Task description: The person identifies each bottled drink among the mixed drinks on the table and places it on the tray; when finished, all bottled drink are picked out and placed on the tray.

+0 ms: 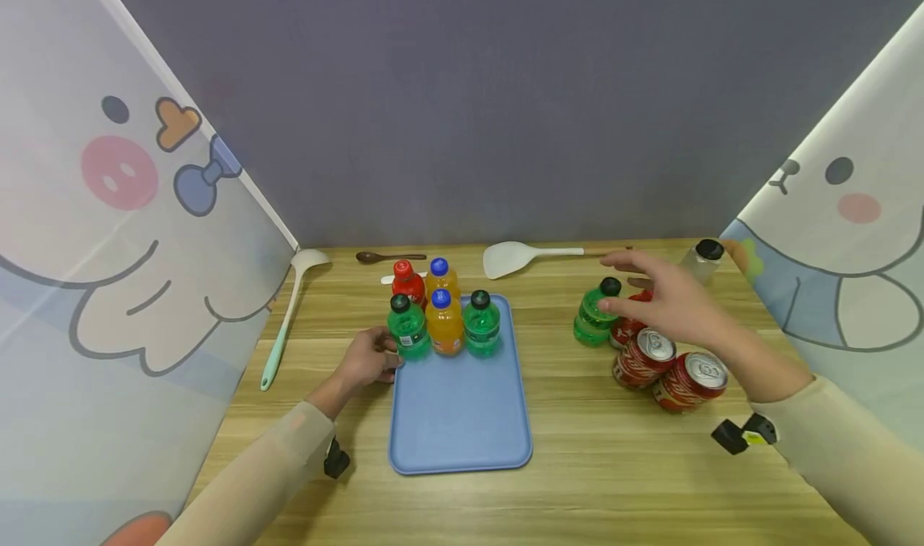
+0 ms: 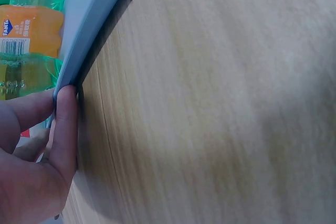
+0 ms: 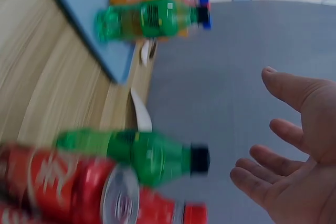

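A blue tray (image 1: 462, 426) lies on the wooden table with a red bottle (image 1: 408, 283), two orange bottles (image 1: 443, 324) and two green bottles (image 1: 481, 324) standing at its far end. My left hand (image 1: 382, 359) holds the tray's left rim beside a green bottle (image 1: 408, 327); in the left wrist view one of its fingers (image 2: 65, 124) presses against the rim (image 2: 89, 40). My right hand (image 1: 631, 285) hovers with spread fingers (image 3: 294, 90) just above a loose green bottle (image 1: 593, 317), not touching it (image 3: 142, 153). Two red cans (image 1: 644, 359) and a partly hidden red bottle (image 1: 635, 299) stand beside it.
A white spatula (image 1: 520, 256), a brown spoon (image 1: 386, 256) and a mint-handled ladle (image 1: 289, 313) lie along the back and left. A clear bottle with a black cap (image 1: 702, 261) stands at the far right. Cartoon-printed panels close both sides, a grey wall the back.
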`<action>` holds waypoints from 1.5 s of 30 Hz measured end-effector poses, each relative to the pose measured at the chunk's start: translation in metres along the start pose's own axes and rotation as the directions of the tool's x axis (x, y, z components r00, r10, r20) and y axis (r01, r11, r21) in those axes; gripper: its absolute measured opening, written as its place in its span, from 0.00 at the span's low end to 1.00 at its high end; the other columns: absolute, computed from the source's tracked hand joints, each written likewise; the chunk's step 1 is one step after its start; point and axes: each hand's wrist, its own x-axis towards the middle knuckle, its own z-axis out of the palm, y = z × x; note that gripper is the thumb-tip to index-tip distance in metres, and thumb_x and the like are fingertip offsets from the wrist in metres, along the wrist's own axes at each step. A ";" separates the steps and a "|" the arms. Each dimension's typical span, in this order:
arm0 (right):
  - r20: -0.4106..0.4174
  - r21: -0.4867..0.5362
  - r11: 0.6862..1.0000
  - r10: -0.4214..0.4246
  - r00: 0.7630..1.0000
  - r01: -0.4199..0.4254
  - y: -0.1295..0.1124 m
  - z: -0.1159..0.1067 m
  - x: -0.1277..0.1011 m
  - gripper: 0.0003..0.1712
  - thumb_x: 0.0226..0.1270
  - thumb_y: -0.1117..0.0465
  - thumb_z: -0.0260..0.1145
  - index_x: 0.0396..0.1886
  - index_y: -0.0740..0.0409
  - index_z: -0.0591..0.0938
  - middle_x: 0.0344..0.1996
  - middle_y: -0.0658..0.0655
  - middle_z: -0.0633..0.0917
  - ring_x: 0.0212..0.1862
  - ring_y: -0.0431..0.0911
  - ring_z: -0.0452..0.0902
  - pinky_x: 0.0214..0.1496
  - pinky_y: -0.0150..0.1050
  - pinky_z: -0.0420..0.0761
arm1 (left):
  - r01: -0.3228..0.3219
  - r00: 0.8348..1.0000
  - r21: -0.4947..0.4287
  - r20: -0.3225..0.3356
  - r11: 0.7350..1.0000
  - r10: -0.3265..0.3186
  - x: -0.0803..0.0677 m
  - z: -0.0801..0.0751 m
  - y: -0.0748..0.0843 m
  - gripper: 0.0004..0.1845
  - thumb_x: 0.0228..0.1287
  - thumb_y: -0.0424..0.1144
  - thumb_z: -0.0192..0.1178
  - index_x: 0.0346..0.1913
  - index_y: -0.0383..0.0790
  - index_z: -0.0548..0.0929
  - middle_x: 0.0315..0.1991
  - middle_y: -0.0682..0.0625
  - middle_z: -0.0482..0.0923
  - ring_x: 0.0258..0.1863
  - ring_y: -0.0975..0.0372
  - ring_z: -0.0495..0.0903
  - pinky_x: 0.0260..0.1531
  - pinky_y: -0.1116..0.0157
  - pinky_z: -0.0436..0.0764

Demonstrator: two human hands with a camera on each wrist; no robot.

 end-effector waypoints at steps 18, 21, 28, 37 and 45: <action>0.087 -0.029 0.986 0.166 0.982 -0.164 0.085 -0.025 -0.026 0.36 0.70 0.56 0.71 0.70 0.70 0.69 0.63 0.73 0.77 0.60 0.74 0.76 0.57 0.59 0.85 | -0.011 1.000 -0.011 0.000 1.000 0.011 -0.001 0.000 -0.003 0.28 0.61 0.20 0.63 0.66 0.27 0.73 0.49 0.38 0.74 0.36 0.57 0.82 0.30 0.59 0.91; 0.132 -0.001 0.981 0.194 0.972 -0.196 0.093 -0.021 -0.028 0.39 0.71 0.55 0.70 0.73 0.69 0.66 0.63 0.72 0.77 0.61 0.74 0.76 0.57 0.58 0.86 | -0.009 1.000 -0.013 -0.002 1.000 0.009 -0.002 0.000 -0.002 0.28 0.61 0.19 0.63 0.66 0.27 0.73 0.49 0.39 0.74 0.36 0.57 0.82 0.30 0.60 0.91; 0.175 0.035 0.971 0.228 0.958 -0.238 0.096 -0.011 -0.029 0.40 0.74 0.53 0.68 0.74 0.71 0.64 0.62 0.73 0.77 0.61 0.73 0.77 0.55 0.53 0.87 | -0.012 1.000 -0.024 -0.001 1.000 0.012 -0.001 0.001 -0.004 0.28 0.60 0.19 0.64 0.65 0.26 0.73 0.48 0.38 0.74 0.35 0.57 0.82 0.29 0.60 0.91; 0.140 0.046 0.970 0.229 0.963 -0.237 0.100 -0.002 -0.031 0.33 0.75 0.53 0.67 0.70 0.68 0.70 0.61 0.72 0.79 0.58 0.72 0.79 0.52 0.51 0.88 | -0.010 1.000 -0.018 -0.011 1.000 0.009 0.001 0.001 -0.004 0.27 0.61 0.19 0.63 0.64 0.28 0.74 0.48 0.39 0.74 0.35 0.58 0.82 0.28 0.60 0.90; 0.056 0.096 0.950 0.293 0.955 -0.297 0.104 0.000 -0.032 0.30 0.68 0.50 0.73 0.63 0.61 0.78 0.54 0.67 0.85 0.50 0.48 0.85 0.44 0.33 0.86 | -0.005 1.000 -0.016 -0.008 1.000 0.005 0.001 0.001 -0.003 0.26 0.61 0.19 0.63 0.64 0.28 0.74 0.49 0.38 0.74 0.35 0.57 0.82 0.29 0.59 0.91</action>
